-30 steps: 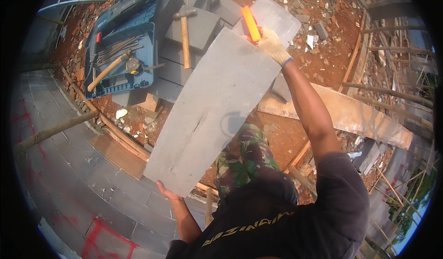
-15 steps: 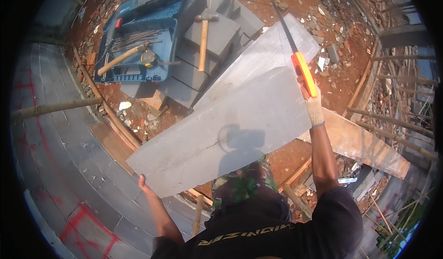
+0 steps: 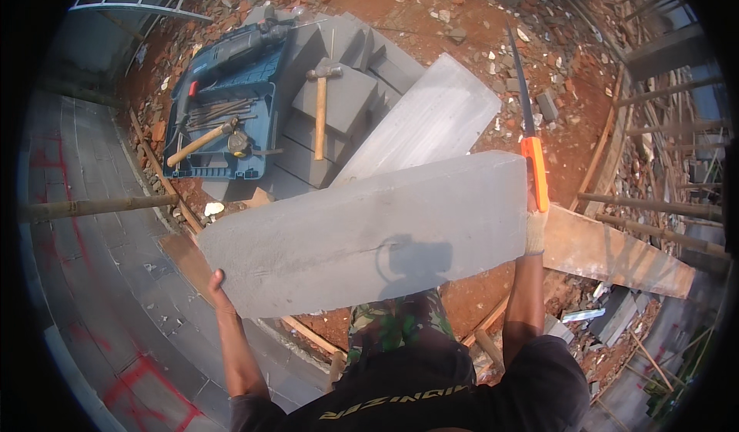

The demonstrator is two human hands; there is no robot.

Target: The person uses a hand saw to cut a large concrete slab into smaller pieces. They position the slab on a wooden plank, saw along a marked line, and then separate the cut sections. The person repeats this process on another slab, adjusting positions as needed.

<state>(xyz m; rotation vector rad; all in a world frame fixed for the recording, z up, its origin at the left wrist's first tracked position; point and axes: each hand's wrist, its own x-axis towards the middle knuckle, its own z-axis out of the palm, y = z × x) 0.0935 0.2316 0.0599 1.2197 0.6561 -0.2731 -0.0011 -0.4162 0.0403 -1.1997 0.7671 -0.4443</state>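
Long grey block [image 3: 362, 236], held crosswise in front of the person, one hand at each end, presumably to balance its length. Beyond the block and left of its middle, a stack of smaller grey blocks [image 3: 354, 101]. Beyond the block's left half, an open blue tool case [image 3: 269, 112], its lid laid back, probably for easy access. Directly beyond the block, a pale slab [image 3: 423, 116] beside the stack; off the block's right end, a wooden board [image 3: 608, 251]. At that same end, a hand saw [image 3: 532, 145], its blade directed away from the block, perhaps to keep the teeth clear. Beyond the block, a hammer [image 3: 320, 112] lying on the stack. The gloved right hand [image 3: 534, 230] clasps the saw's orange handle against the block's right end; how its fingers divide between the two is hidden. The bare left hand [image 3: 222, 292] grasps the block's near left corner, thumb showing at the edge.
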